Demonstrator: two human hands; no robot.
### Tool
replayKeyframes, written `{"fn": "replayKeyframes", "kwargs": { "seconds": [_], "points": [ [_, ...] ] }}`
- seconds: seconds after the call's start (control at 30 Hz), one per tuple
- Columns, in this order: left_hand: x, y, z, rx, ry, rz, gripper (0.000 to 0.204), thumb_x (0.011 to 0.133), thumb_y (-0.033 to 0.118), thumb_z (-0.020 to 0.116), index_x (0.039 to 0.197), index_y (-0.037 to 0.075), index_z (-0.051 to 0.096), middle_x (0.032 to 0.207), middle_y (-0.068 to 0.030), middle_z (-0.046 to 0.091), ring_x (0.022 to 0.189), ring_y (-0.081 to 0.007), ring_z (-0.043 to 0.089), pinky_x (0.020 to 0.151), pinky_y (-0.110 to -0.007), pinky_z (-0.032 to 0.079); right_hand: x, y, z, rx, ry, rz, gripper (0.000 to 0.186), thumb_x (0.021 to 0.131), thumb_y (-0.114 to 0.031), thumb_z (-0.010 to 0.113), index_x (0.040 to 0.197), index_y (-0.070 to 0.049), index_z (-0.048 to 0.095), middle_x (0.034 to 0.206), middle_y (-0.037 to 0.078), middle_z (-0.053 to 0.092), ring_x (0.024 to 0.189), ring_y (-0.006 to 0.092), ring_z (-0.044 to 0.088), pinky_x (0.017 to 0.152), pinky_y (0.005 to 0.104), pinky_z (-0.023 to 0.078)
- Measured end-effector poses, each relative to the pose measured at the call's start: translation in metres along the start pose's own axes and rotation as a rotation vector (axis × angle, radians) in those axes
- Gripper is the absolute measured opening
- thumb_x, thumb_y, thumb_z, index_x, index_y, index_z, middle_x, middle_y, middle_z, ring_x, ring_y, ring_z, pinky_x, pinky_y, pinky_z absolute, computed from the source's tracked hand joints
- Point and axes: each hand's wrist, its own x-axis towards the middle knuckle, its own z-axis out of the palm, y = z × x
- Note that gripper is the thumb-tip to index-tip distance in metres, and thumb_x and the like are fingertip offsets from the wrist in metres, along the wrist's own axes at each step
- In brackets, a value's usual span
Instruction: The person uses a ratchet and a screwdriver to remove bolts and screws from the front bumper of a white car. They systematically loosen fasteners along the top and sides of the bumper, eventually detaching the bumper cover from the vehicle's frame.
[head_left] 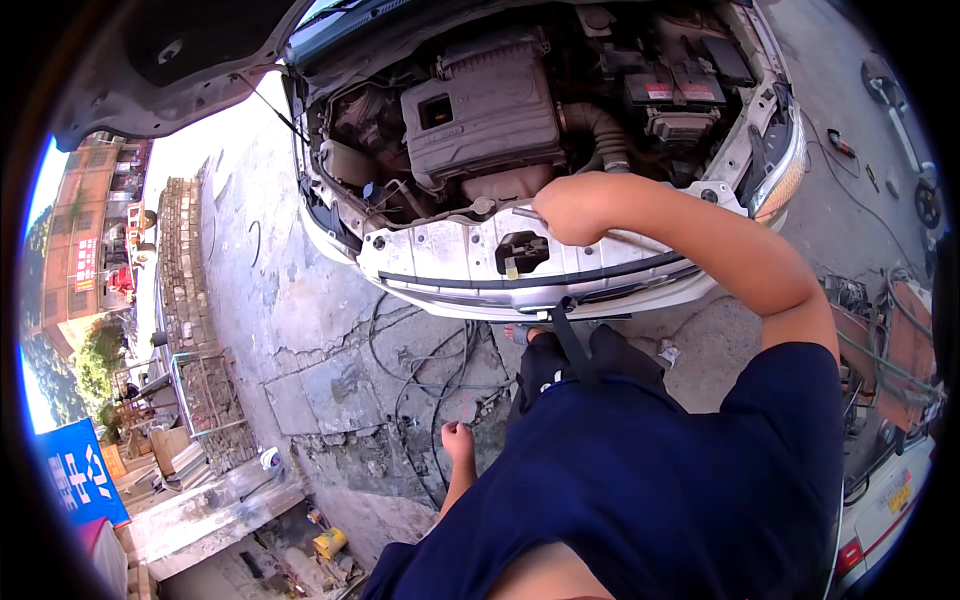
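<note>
A white car stands before me with its hood up, baring the engine bay. My right hand (pixel 578 208) is a closed fist over the white front crossmember (pixel 440 250), right of the latch opening (pixel 522 252). A thin grey bar-shaped tool (pixel 525 213) sticks out of this fist; its exact kind is hidden by the fingers. Behind the hand sit the dark engine cover (pixel 485 115) and a ribbed air intake hose (pixel 598 130). Low at my side hangs my left hand (pixel 457 440), its fingers curled, with nothing visible in them.
The raised hood (pixel 190 60) fills the upper left. A battery (pixel 675 88) sits at the bay's right. Dark hoses (pixel 440 385) lie looped on the concrete near my feet. A scooter (pixel 905 130) stands far right, a cordless-looking tool (pixel 840 143) on the ground beside it.
</note>
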Motion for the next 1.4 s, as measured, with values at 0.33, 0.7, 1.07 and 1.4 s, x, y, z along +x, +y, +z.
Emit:
{"fn": "replayKeyframes", "kwargs": {
  "seconds": [0.33, 0.7, 1.07, 1.4],
  "points": [
    [-0.02, 0.043, -0.013, 0.225, 0.268, -0.197, 0.047, 0.078, 0.022, 0.065, 0.116, -0.003, 0.054, 0.114, -0.0287, 0.058, 0.105, -0.0433, 0.056, 0.094, -0.047, 0.045, 0.052, -0.019, 0.061, 1.083, 1.595, -0.434, 0.017, 0.101, -0.01, 0.047, 0.106, -0.004, 0.062, 0.084, 0.008, 0.066, 0.095, 0.0214, 0.064, 0.098, 0.0397, 0.044],
    [-0.015, 0.04, -0.013, 0.056, 0.264, -0.048, 0.03, 0.079, 0.017, 0.064, 0.1, -0.005, 0.062, 0.094, -0.0214, 0.069, 0.085, -0.0354, 0.067, 0.079, -0.044, 0.052, -0.018, 0.016, -0.019, 0.039, 0.28, 0.269, 0.02, 0.079, -0.008, 0.059, 0.093, -0.002, 0.072, 0.074, 0.012, 0.071, 0.074, 0.028, 0.069, 0.074, 0.0429, 0.052],
    [0.0, 0.08, -0.032, -1.473, -0.063, -0.669, 0.047, 0.095, 0.035, 0.049, 0.132, 0.005, 0.046, 0.13, -0.0161, 0.056, 0.115, -0.0297, 0.057, 0.093, -0.046, 0.047, 0.054, 0.03, 0.081, 1.19, 1.864, -0.513, 0.027, 0.103, -0.008, 0.039, 0.12, 0.003, 0.056, 0.11, 0.018, 0.065, 0.102, 0.0247, 0.064, 0.106, 0.0393, 0.041],
    [-0.005, 0.33, -0.044, -1.891, -0.873, -0.135, 0.052, 0.098, 0.042, 0.045, 0.136, 0.007, 0.046, 0.137, -0.0171, 0.05, 0.121, -0.0336, 0.05, 0.101, -0.049, 0.041, 0.013, 0.05, -0.043, 0.692, 0.11, 0.125, 0.026, 0.09, -0.011, 0.054, 0.105, 0.006, 0.066, 0.054, 0.004, 0.054, 0.048, 0.0173, 0.058, 0.057, 0.0355, 0.054]
  ]
}}
